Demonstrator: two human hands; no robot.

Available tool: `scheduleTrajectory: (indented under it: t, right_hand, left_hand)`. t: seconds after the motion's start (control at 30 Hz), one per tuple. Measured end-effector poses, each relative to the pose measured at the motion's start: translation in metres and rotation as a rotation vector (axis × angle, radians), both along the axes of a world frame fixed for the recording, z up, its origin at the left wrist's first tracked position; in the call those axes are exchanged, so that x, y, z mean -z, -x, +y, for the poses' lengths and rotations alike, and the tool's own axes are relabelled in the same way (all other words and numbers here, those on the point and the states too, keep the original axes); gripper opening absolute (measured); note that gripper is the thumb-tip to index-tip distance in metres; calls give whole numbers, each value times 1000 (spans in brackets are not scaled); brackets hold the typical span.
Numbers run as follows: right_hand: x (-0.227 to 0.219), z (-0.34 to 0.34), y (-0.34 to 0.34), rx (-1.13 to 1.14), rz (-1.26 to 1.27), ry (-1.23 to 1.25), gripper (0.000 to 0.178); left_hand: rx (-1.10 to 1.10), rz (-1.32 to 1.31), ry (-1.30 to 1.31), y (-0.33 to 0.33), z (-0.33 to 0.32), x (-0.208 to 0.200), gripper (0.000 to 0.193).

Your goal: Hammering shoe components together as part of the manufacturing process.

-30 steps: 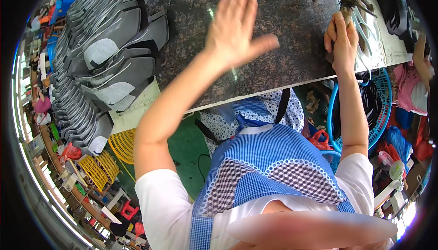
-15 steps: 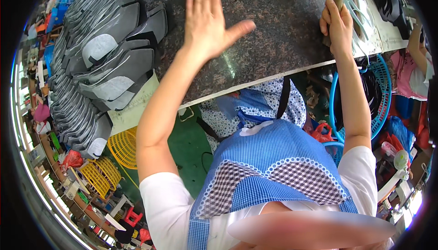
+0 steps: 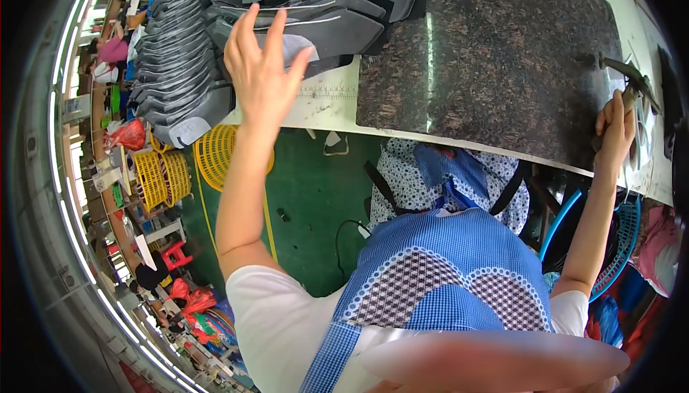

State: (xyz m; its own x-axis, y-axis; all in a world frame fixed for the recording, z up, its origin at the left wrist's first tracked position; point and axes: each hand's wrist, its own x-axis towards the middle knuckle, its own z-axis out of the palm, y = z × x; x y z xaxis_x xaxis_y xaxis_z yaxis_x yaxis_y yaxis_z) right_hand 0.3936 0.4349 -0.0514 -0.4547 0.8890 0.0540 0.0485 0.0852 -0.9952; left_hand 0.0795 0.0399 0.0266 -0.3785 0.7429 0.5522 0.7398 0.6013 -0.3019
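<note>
My left hand [image 3: 260, 73] is over the near end of a pile of grey shaped sheet pieces [image 3: 348, 33]. Its fingers are spread and hold nothing; whether the fingertips touch the pieces I cannot tell. Pale rounded patches show on some of these pieces, and a long overlapping row of similar ones [image 3: 172, 66] runs along the left. At the right, my right hand [image 3: 616, 129] is closed round the handle of a hammer [image 3: 630, 78], whose metal head points away from me. The hammer is above the right edge of a dark speckled stone slab [image 3: 495, 55].
The slab lies on a pale worktable [image 3: 326, 102] with ruler-like marks. Below stand yellow baskets [image 3: 203, 155] at left and a blue basket [image 3: 626, 246] at right. A patterned cloth bag [image 3: 398, 178] hangs by the table's front edge. A cable [image 3: 339, 246] lies on the green floor.
The view has swung left. My left hand has gone from above the stone slab to the grey pieces, its fingers now bent and spread. My right hand keeps the hammer at the slab's right side.
</note>
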Motion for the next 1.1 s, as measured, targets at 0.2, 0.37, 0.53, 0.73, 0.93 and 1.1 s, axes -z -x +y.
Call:
scheduleTrajectory:
  t: [0.2,0.37,0.53,0.73,0.93,1.1]
  right_hand:
    - [-38,-50,61,-287,-103,-290,23]
    - [-74,-145,194,-610,-9,-560,43]
    - [-53,-168,281,-852,-177,-631,41]
    - [-62,-167,308,-760,-203,-637,34]
    - [-46,-148,294,-700,-147,-620,39]
    - [-71,-136,201,-754,168,-9,35]
  left_hand:
    - [120,-191,55,15,-10,2,51]
    - [178,-287,22,26,-27,-5,53]
    - [361,-268,9,31,-23,0,37]
    - [263,-494,-334,-12,-122,-57,25]
    - [219,-1346,-984,-35,-149,-94,94]
    - [202,-1710,-469,-64,-55,-48,48]
